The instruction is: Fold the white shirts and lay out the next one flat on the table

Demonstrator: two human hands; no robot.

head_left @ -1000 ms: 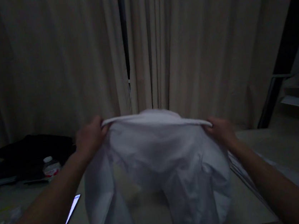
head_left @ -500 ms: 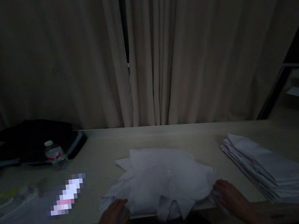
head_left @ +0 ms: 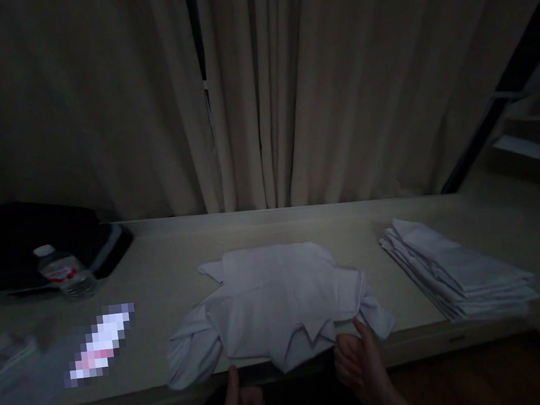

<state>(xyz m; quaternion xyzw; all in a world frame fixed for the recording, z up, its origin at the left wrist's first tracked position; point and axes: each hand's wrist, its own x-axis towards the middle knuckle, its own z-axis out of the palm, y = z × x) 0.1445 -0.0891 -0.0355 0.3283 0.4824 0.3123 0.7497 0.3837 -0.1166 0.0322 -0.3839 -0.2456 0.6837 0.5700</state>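
A white shirt (head_left: 281, 299) lies partly folded at the front of the desk. Its collar points hang over the front edge toward me, and a crumpled sleeve spreads out on either side. Just below the shirt's left part is my left hand (head_left: 241, 404), fingers curled into a fist and thumb raised, apart from the cloth. My right hand (head_left: 358, 355) is closed the same way, thumb up, right by the shirt's lower right edge; whether the thumb touches the cloth I cannot tell. No object shows in either fist.
Folded white garments (head_left: 457, 265) are stacked at the right of the desk (head_left: 157, 241). To the left are a water bottle (head_left: 66, 271), dark folded clothes (head_left: 20, 237), a blurred-out bright item (head_left: 101, 345) and clear plastic packaging (head_left: 18, 387). Curtains (head_left: 143, 113) hang behind.
Both hands have come off the shirt's sides, moved inward and closed with thumbs raised. The collar edge and sleeves lie differently. The view has shifted, so the scene sits higher and further left.
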